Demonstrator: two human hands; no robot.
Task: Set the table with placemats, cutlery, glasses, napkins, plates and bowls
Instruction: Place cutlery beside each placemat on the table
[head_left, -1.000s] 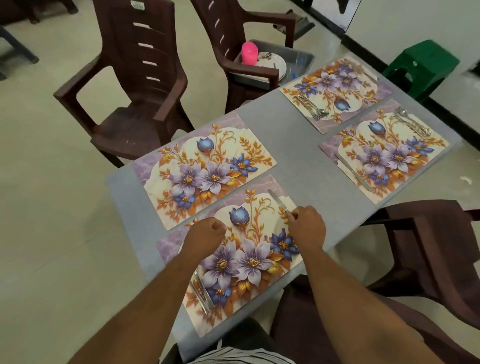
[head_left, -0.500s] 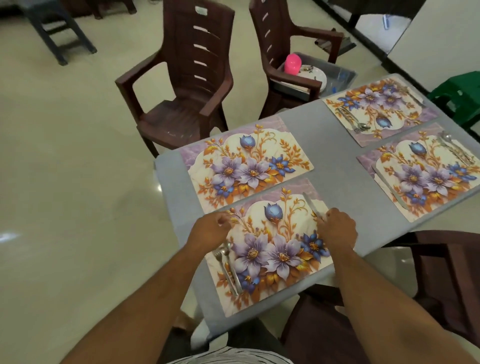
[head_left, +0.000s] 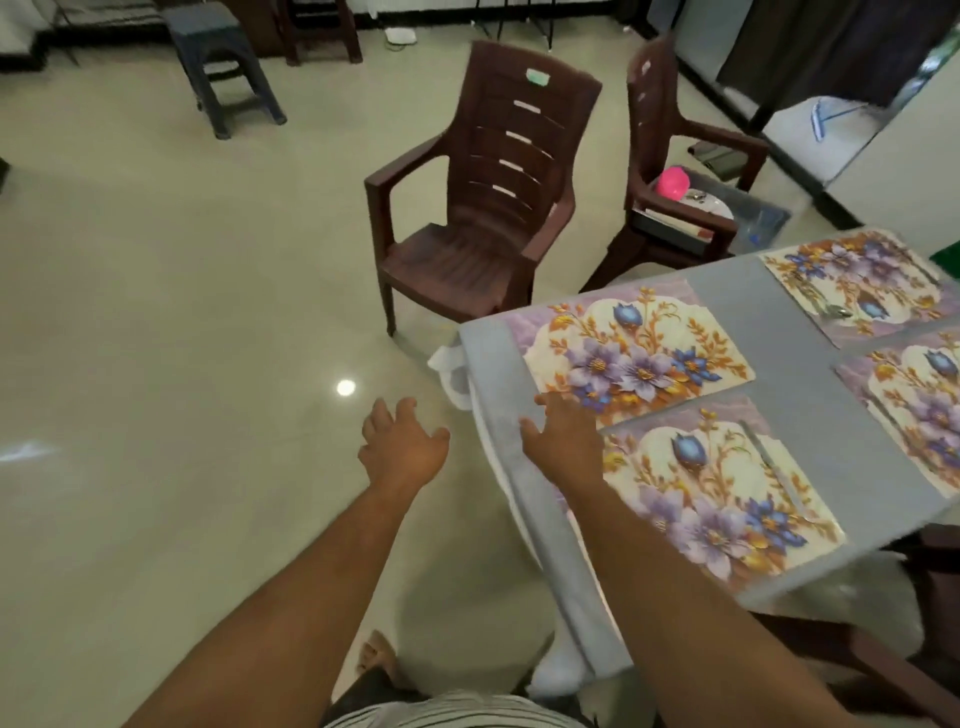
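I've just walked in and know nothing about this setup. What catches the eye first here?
The floral placemats on the grey table at right stand out most. Two bare, empty hands reach forward: the left hand over the floor, the right hand at the table's near corner. A brown plastic armchair stands behind.

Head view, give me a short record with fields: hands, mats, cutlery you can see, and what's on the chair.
left hand: open, over the floor, off the table
right hand: open, fingers spread over the table corner
mats: four in view, near mat, next mat
knife: on the near mat's right side
next mat: no cutlery visible
far chair: holds a tray with a pink cup
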